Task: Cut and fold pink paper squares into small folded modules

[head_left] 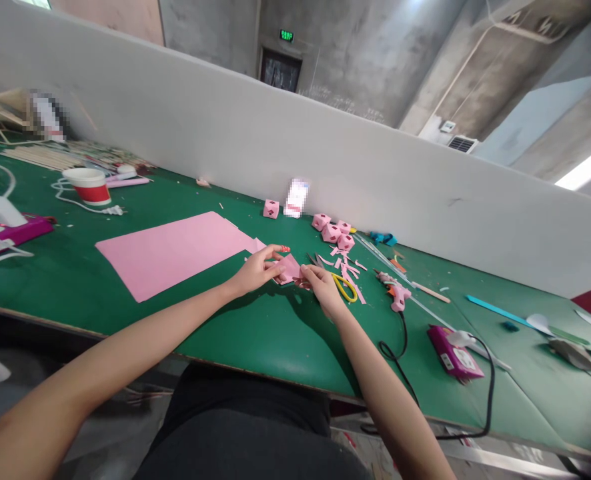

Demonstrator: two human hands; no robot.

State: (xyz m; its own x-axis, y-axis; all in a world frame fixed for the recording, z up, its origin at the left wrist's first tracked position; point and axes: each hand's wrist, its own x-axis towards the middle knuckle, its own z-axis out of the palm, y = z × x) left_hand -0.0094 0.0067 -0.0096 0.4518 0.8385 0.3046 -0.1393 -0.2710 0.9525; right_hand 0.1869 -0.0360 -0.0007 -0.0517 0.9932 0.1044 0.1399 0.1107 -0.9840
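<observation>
A small folded pink paper piece (pixel 289 268) is held between my two hands, above the green table. My left hand (pixel 259 269) grips its left side with thumb and fingers. On the right side, my right hand (pixel 319 283) pinches the paper's edge. Yellow-handled scissors (pixel 344 288) lie just beside my right hand, their blades partly behind it. Pink paper scraps (pixel 348 270) are scattered past the scissors. Several folded pink paper shapes (pixel 331 233) stand near the partition, with a single one (pixel 271 209) apart to the left.
A large pink sheet (pixel 175 253) lies left on the green table (pixel 275 333). A pink glue gun (pixel 399 296) with a black cord and a purple power strip (pixel 455 353) sit right. A paper cup (pixel 88 187) stands left. The grey partition (pixel 200 113) runs behind.
</observation>
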